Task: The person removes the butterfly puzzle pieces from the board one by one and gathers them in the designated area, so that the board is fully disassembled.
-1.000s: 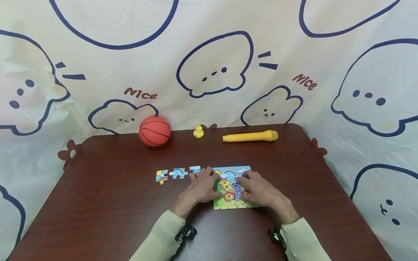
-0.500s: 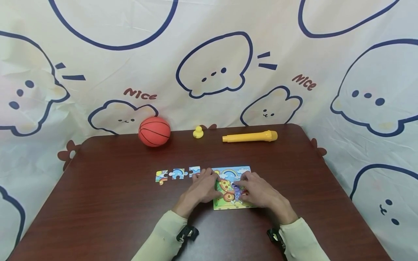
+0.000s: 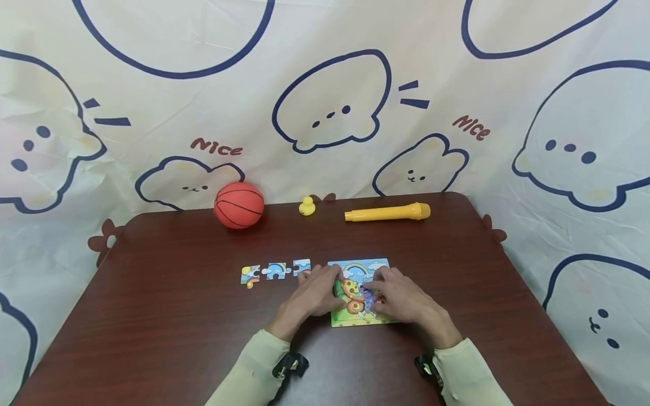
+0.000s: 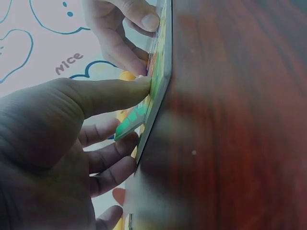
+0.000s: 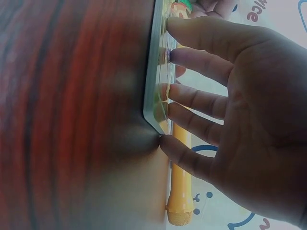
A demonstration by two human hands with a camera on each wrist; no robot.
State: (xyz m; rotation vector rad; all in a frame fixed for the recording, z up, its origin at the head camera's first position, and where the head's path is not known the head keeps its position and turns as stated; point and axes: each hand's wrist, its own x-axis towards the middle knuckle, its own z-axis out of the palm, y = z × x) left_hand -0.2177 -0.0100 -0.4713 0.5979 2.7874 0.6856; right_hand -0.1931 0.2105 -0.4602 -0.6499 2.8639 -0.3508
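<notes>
A jigsaw puzzle board (image 3: pixel 350 321) with a rainbow and a purple cartoon insect lies on the table. My left hand (image 3: pixel 316 294) is at its left edge, thumb on the picture. In the left wrist view a green-printed puzzle piece (image 4: pixel 130 123) stands tilted up from the board between that thumb and the curled fingers. My right hand (image 3: pixel 406 296) rests over the right side, fairly straight fingers (image 5: pixel 199 99) touching the surface. Three loose puzzle pieces lie in a row left of the board: a sun piece (image 3: pixel 250 274), a rainbow piece (image 3: pixel 276 270) and a cloud piece (image 3: pixel 302 266).
Along the table's back edge stand a red toy basketball (image 3: pixel 238 205), a small yellow rubber duck (image 3: pixel 307 206) and a yellow toy microphone (image 3: pixel 387 212). The dark wooden table (image 3: pixel 167 327) stretches around the board. A cloth (image 3: pixel 325 84) with cartoon drawings hangs behind.
My right fingertips have shifted slightly toward me over the picture. My left hand stays almost where it was, at the board's left edge.
</notes>
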